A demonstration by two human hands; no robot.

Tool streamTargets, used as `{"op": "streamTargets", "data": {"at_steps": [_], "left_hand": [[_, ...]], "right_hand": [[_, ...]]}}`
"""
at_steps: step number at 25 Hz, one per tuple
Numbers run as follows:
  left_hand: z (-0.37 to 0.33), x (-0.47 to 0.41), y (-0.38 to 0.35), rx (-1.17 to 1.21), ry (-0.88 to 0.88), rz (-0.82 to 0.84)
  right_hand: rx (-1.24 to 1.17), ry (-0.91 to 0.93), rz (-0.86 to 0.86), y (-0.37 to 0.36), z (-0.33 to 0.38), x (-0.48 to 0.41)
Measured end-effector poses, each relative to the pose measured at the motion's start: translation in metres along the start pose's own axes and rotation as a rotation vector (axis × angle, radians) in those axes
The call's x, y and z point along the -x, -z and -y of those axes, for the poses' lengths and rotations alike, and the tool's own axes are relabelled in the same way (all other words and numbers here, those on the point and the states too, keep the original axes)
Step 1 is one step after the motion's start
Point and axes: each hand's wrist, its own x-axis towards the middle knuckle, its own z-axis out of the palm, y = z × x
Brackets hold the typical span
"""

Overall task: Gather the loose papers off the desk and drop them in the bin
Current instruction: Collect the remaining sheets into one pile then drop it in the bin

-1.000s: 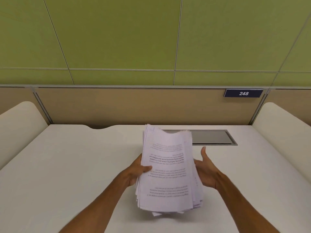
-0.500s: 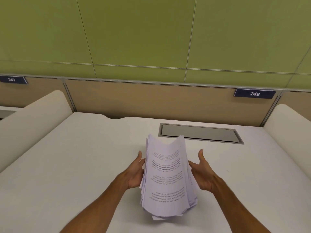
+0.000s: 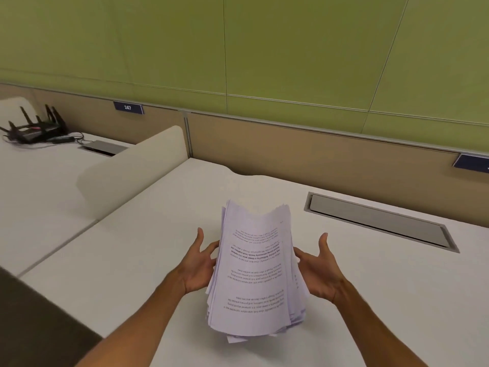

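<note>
A thick stack of printed white papers (image 3: 255,271) stands almost upright over the white desk (image 3: 148,250), bowed along its length, with a few sheet corners sticking out at the bottom. My left hand (image 3: 199,263) presses its spread fingers against the stack's left edge, thumb raised clear of the paper. My right hand (image 3: 318,270) presses the right side the same way, thumb up, with its fingertips hidden behind the sheets. I cannot tell whether the stack's lower edge touches the desk. No bin is in view.
A grey cable-hatch lid (image 3: 381,223) is set into the desk at the back right. A cream divider (image 3: 132,168) separates this desk from the left one, which carries a black router (image 3: 34,128) and cables. Tan partition panels run along the back. Dark floor (image 3: 34,327) shows at lower left.
My left thumb has come off the front of the stack, and both hands now press its sides. My view has swung left, bringing the neighbouring desk and router into sight.
</note>
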Motion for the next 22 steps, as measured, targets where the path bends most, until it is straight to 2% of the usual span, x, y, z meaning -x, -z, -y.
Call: {"op": "streamTargets", "data": {"at_steps": [6, 10, 22], "left_hand": [[-0.01, 0.088, 0.089, 0.076, -0.074, -0.087], [-0.006, 0.157, 0.144, 0.155, -0.141, -0.148], [0.031, 0.354, 0.279, 0.273, -0.333, -0.307]], "right_hand": [[0.068, -0.149, 0.048, -0.057, -0.054, -0.063], [0.222, -0.244, 0.0, -0.1, -0.106, -0.097], [0.432, -0.472, 0.075, -0.232, -0.277, -0.181]]}}
